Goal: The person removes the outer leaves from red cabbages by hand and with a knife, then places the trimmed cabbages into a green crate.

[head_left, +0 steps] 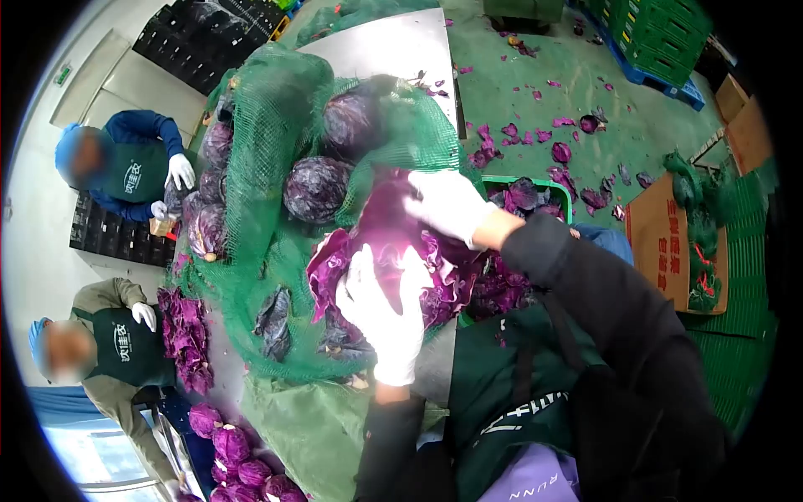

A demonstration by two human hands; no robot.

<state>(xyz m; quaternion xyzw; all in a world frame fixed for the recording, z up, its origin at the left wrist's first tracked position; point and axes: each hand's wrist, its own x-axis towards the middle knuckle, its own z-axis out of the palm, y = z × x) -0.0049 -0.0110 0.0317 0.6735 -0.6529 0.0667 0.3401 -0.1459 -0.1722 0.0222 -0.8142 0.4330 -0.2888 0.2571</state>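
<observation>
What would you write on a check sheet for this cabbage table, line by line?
Surface: steel table, mostly covered by green net sacks.
Job's things: red cabbage with loose outer leaves, held over the netting.
Clutter: whole cabbages in the sacks; torn leaves on the floor.
Grips: left hand cups the cabbage; right hand clasps its top; both white-gloved.
Cables: nothing seen.
Surroundings: two co-workers in aprons, green crates, cardboard box.

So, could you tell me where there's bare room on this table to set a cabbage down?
Free: the bare steel tabletop beyond the net sack. Crowded: the middle, where the left hand and right hand hold the red cabbage among loose leaves.
</observation>
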